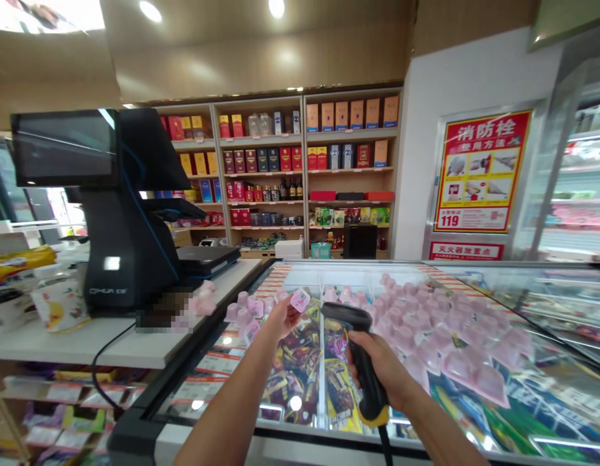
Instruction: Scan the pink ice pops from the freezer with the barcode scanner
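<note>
The left hand point(284, 316) pinches one small pink cup point(300, 299) between the fingertips, and its label side is turned up. The right hand point(381, 364) is wrapped around the handle of the black scanner point(366, 372), whose head points toward this cup. Cup and scanner do not touch; only a narrow gap stays between them. Both are above the glass-topped case point(176, 372), away from its front edge. At the right, many pink cups point(426, 323) cover the glass and come near to the right hand, so here the room is tight. A smaller group of cups point(244, 314) is near the left edge, beside the counter point(125, 343). More open room is between the forearms, toward the front edge
</note>
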The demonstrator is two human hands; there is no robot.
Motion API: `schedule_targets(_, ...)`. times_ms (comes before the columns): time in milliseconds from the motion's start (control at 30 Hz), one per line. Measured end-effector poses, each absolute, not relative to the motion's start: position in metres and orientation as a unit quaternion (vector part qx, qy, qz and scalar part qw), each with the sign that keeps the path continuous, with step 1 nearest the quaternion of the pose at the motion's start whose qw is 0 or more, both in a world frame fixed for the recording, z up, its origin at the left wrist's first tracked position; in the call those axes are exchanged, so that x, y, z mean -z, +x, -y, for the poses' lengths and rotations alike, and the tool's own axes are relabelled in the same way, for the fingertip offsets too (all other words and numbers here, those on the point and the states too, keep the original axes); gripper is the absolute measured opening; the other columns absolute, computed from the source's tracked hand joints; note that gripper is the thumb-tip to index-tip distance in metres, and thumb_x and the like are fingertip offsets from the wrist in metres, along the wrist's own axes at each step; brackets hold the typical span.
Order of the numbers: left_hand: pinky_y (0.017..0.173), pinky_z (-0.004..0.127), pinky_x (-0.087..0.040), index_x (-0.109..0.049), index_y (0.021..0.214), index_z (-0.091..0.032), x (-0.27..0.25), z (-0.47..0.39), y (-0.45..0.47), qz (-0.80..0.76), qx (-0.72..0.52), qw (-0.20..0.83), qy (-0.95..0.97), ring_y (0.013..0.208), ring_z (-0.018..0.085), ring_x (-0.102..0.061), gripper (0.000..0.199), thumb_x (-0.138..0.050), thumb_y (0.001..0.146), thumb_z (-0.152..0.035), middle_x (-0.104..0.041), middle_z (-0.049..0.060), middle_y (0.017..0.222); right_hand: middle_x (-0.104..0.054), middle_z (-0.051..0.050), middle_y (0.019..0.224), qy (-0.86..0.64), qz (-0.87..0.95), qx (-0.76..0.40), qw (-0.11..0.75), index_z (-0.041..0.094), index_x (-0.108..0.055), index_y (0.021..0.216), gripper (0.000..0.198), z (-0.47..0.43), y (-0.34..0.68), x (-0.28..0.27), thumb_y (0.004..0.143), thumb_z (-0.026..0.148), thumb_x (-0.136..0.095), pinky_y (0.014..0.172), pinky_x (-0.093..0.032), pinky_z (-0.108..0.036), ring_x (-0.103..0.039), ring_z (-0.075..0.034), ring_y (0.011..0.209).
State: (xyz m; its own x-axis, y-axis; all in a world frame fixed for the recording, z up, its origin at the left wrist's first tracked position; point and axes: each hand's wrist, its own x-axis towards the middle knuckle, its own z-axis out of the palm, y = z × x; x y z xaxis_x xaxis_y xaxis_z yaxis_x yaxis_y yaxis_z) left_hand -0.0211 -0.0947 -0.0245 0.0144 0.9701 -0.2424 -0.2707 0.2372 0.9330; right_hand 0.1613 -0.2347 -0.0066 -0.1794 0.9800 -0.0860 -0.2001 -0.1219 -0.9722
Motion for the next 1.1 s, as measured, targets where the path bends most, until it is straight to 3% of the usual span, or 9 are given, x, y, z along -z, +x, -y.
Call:
schedule_targets(333, 0.074, 0.038, -0.044, -0.048, 0.105, -0.015, 0.043, 0.108, -0.048, -0.530, -0.587, 0.499, 0.355, 0.090, 0.018, -0.052, 0.031, -0.046, 0.077, -0.029, -0.051, 0.006, 0.106, -0.049, 0.003, 0.045, -0.429, 0.419, -0.628, 0.496, 0.015, -0.050, 0.063, 0.026, 0.231, 0.156, 0.007, 0.066, 0.041, -0.051, 0.034, -0.037, -0.020, -0.043, -0.007, 0.035)
schedule_targets(667, 0.071, 0.035, -0.045, -0.048, 0.104, -0.015, 0.044, 0.108, -0.044, -0.538, -0.560, 0.481, 0.406, 0.085, 0.015, -0.053, 0.030, -0.044, 0.078, -0.030, -0.053, 0.006, 0.103, -0.052, 0.003, 0.049, -0.389, 0.393, -0.679, 0.483, 0.015, -0.050, 0.065, 0.023, 0.230, 0.138, 0.008, 0.068, 0.038, -0.050, 0.034, -0.037, -0.019, -0.044, -0.006, 0.036)
schedule_targets(933, 0.077, 0.039, -0.042, -0.048, 0.103, -0.016, 0.047, 0.113, -0.056, -0.627, -0.516, 0.290, 0.507, 0.091, 0.017, -0.051, 0.029, -0.045, 0.077, -0.029, -0.051, 0.006, 0.107, -0.050, 0.003, 0.046, -0.414, 0.398, -0.623, 0.531, 0.015, -0.050, 0.070, 0.022, 0.221, 0.164, 0.004, 0.066, 0.037, -0.052, 0.033, -0.038, -0.019, -0.044, -0.007, 0.035)
schedule_targets(1100, 0.091, 0.040, -0.027, -0.056, 0.090, -0.018, 0.041, 0.121, -0.052, -0.618, -0.486, 0.190, 0.588, 0.107, 0.021, -0.038, 0.020, -0.048, 0.072, -0.011, -0.049, 0.006, 0.108, -0.051, 0.003, 0.050, -0.417, 0.365, -0.593, 0.584, 0.016, -0.050, 0.074, 0.022, 0.209, 0.204, 0.010, 0.065, 0.036, -0.054, 0.034, -0.039, -0.020, -0.045, -0.008, 0.037)
